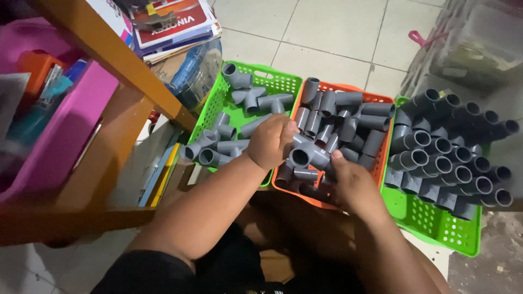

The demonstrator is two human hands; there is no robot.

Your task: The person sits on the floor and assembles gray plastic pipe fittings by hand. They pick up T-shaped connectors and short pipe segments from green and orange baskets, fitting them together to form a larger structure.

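Note:
Three plastic baskets of grey pipe fittings stand in a row on the floor. My left hand (271, 140) and my right hand (348, 182) both grip one grey pipe fitting (308, 156) over the near edge of the middle orange basket (385, 99), which holds several short grey pipe pieces. The left green basket (213, 103) contains several grey elbow and tee fittings. At the right, a second green basket (436, 226) is piled with grey elbows, their round mouths facing me.
An orange wooden shelf frame (117, 57) stands at the left with a pink plastic bin (71, 125) in it. Books and papers (174, 24) lie behind it. A grey woven mat or crate stack (474, 43) is at the upper right. White floor tiles (332, 27) lie beyond.

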